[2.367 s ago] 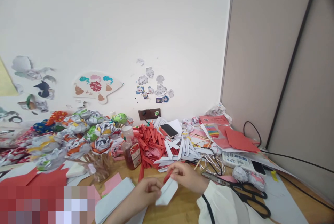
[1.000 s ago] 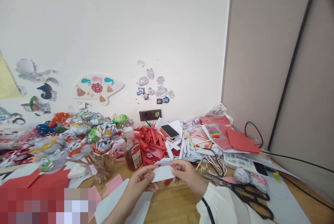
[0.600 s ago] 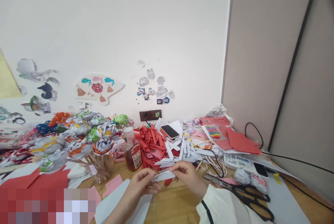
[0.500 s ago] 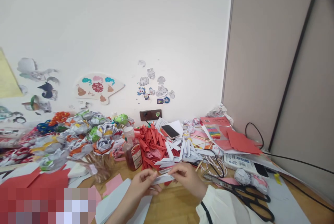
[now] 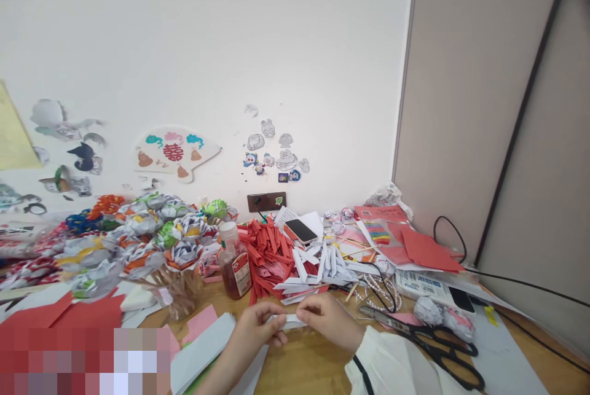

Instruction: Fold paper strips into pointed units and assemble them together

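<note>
A narrow strip of white folded paper (image 5: 291, 322) is stretched between my two hands, low over the wooden table. My left hand (image 5: 259, 328) pinches its left end between thumb and fingers. At the other end, my right hand (image 5: 328, 320) grips the strip with thumb and forefinger. Just beyond my hands lies a heap of folded white paper strips (image 5: 335, 263), and beside it a pile of folded red paper strips (image 5: 267, 247). A stack of white paper sheets (image 5: 203, 352) rests near my left forearm.
Black-handled scissors (image 5: 437, 346) lie to the right of my right sleeve. A bottle of dark red liquid (image 5: 236, 269) stands left of the red pile. Behind are a phone (image 5: 300, 231) and, at left, paper flowers (image 5: 142, 235) on sticks. Red paper (image 5: 431, 249) lies at right.
The white strip has turned more level and looks narrower between my fingers. My left hand has moved slightly down and left; my right fingers have closed in a little on the strip.
</note>
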{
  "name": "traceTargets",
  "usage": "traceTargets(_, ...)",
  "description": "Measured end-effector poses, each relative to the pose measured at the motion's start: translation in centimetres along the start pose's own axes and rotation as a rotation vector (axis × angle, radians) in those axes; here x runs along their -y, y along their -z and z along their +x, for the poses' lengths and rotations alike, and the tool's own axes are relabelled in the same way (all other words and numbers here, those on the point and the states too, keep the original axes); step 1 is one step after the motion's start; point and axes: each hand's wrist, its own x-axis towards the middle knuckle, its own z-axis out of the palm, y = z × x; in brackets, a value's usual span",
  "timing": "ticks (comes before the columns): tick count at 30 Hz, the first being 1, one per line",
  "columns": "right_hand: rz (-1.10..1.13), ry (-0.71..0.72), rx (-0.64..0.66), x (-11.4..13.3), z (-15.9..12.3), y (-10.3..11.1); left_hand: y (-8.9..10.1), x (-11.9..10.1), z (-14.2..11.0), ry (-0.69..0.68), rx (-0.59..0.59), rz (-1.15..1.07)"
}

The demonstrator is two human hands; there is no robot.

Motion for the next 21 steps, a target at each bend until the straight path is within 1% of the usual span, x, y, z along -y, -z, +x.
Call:
traceTargets(4, 0.068, -0.036, 0.030, -0.3, 0.1, -0.1, -0.1, 0.3, 0.1, 0.008, -0.007, -0.004)
traceTargets(10, 0.143, -0.060, 0.103, -0.1, 0.1, 0.1, -0.1, 0.6, 0.3, 0.020, -0.010, -0.005)
traceTargets(17, 0.109, -0.058, 0.080, 0.3, 0.1, 0.1, -0.5, -0.2, -0.3, -0.015, -0.051, 0.040)
traceTargets(21, 0.173, -0.054, 0.127, 0.8, 0.1, 0.1, -0.8, -0.3, -0.4, -0.044, -0.067, 0.054)
